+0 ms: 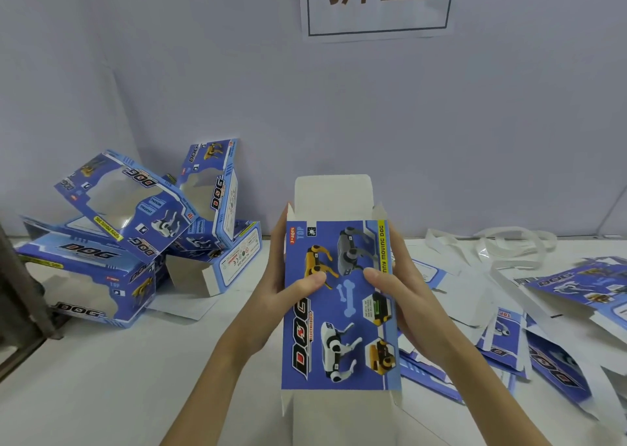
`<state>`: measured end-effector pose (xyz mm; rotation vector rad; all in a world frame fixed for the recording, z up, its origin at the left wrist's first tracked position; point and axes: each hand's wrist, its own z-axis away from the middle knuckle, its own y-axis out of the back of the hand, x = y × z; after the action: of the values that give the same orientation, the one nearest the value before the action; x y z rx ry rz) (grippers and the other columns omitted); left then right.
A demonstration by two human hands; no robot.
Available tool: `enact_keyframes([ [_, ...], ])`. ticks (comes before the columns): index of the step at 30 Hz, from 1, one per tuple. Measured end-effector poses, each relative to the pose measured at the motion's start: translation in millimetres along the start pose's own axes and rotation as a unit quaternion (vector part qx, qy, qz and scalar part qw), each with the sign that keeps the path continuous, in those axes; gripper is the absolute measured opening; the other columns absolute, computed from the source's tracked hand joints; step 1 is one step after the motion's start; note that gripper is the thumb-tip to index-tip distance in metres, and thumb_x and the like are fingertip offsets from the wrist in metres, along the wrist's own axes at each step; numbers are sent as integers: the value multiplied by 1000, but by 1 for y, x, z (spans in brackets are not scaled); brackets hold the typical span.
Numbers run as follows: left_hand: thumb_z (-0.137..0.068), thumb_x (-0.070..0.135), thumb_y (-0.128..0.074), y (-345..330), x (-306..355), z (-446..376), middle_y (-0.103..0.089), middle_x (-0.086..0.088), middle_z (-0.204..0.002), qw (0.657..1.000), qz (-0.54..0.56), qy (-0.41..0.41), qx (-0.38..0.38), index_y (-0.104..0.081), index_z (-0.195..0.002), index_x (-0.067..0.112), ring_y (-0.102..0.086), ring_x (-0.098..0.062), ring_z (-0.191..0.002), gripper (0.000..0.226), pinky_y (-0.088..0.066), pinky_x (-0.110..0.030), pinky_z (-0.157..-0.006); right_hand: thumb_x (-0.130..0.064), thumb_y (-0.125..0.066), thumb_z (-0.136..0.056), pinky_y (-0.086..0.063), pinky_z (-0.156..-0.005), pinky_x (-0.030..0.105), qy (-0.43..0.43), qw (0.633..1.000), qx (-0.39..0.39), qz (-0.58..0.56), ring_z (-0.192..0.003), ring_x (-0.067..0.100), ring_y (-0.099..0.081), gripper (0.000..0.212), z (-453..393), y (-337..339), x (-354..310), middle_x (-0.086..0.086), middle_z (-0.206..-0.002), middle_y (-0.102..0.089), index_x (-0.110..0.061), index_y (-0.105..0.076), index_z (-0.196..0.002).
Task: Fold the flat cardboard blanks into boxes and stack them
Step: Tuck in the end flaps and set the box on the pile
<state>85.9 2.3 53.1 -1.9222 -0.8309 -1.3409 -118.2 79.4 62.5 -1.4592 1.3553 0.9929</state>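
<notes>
I see a blue box (339, 303) printed with yellow, grey and white dogs, its flaps plain white; the desk (142, 377) is white.

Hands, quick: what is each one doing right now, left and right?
Left hand: grips the left edge of the blue dog box, thumb on its front.
Right hand: grips the box's right edge, thumb on front.

Box (339, 304) lower flap: cut off by the bottom edge.
Left hand (288, 293) fingers: hidden behind the box; only the thumb shows.
Right hand (395, 296) fingers: likewise hidden behind it.
Wall sign (378, 2): top cropped.
Flat blanks (556, 326): run off the right edge.
</notes>
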Motion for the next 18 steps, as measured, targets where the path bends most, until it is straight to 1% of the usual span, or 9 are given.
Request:
enact_keyframes([
  [2, -78, 47, -91, -4, 4, 2, -62, 8, -144, 1000, -7, -12, -2, -31, -140, 77, -73, -32, -115, 91, -65, -39, -76, -40, -73, -87, -64, -85, 42, 8, 1000, -3, 15, -127, 23, -67, 65, 0, 2, 0, -22, -137, -63, -79, -44, -129],
  [4, -76, 48, -92, -5, 7, 6, -62, 9, -144, 1000, 1, -16, 3, -34, -137, 78, -73, -32, -115, 90, -64, -39, -76, -46, -74, -81, -65, -80, 42, 15, 1000, -6, 24, -122, 25, -70, 66, 1, 1, -2, -17, -133, -66, -72, -44, -134],
  [7, -80, 47, -89, -4, 6, 7, -65, 6, -142, 1000, 24, -17, -6, -46, -136, 71, -72, -30, -116, 75, -64, -38, -78, -48, -73, -78, -65, -78, 42, 42, 998, 3, 48, -111, 31, -74, 57, 3, 1, -1, -9, -123, -71, -59, -47, -127],
  [9, -81, 48, -87, -5, 7, 7, -69, 2, -137, 999, 36, -13, -7, -53, -135, 65, -73, -29, -114, 67, -64, -36, -78, -49, -72, -78, -65, -78, 40, 55, 997, 9, 61, -109, 31, -75, 52, 3, 2, 1, -8, -120, -71, -52, -47, -123],
  [11, -78, 51, -88, -8, 10, 8, -71, 1, -134, 999, 44, -8, -4, -56, -132, 64, -75, -29, -111, 65, -64, -36, -76, -50, -69, -82, -64, -78, 34, 71, 994, 11, 77, -112, 24, -74, 53, 5, 0, 0, -13, -122, -70, -54, -44, -128],
  [14, -71, 53, -92, -7, 11, 8, -73, -1, -129, 998, 55, -6, 1, -61, -126, 63, -76, -28, -105, 64, -64, -35, -73, -52, -64, -87, -62, -87, 30, 99, 990, 12, 100, -124, 15, -68, 64, 5, -3, 0, -23, -129, -65, -58, -35, -144],
  [17, -77, 45, -89, -5, 14, 9, -72, 2, -131, 998, 54, -19, -3, -61, -126, 64, -76, -27, -107, 60, -64, -34, -74, -49, -66, -89, -60, -88, 25, 108, 987, -4, 118, -129, 10, -63, 68, 4, -3, 1, -31, -134, -59, -59, -31, -148],
  [18, -76, 45, -90, -4, 15, 10, -72, 4, -130, 999, 44, -23, -6, -61, -125, 65, -76, -26, -108, 61, -64, -34, -74, -46, -67, -92, -59, -91, 26, 109, 985, -5, 130, -131, 9, -61, 70, 5, -1, 1, -33, -139, -55, -58, -30, -150],
])
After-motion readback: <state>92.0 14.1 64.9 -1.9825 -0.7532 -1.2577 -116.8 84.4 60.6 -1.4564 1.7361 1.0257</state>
